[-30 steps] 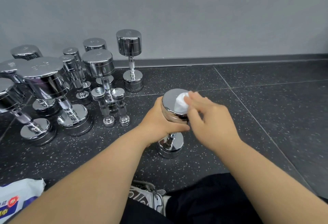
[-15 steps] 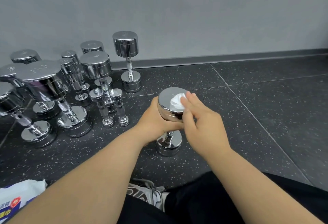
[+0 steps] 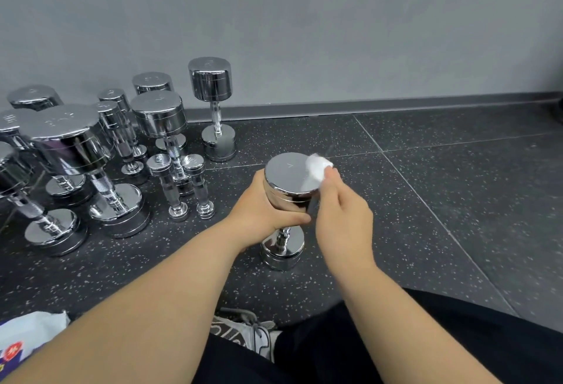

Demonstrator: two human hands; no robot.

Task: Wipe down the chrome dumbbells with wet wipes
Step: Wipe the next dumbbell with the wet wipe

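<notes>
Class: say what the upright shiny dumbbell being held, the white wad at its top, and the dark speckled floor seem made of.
The upright shiny dumbbell: chromed metal, mirror finish, bright reflections. The white wad: soft, crumpled nonwoven or paper wipe, probably. The dark speckled floor: likely matte rubber tile, pale flecks, visible seams.

Wet-wipe pack (image 3: 29,336): cut off by left and bottom edges; print unreadable. Leftmost dumbbells (image 3: 12,176): cropped by left edge. Held dumbbell (image 3: 289,175): top marking too small to read. Left hand (image 3: 262,205): fingers hidden behind that head. Wipe (image 3: 318,166): blurred, folds indistinct. Shoe (image 3: 243,332): mostly hidden by forearm (image 3: 152,307) and trouser leg (image 3: 396,338).
</notes>
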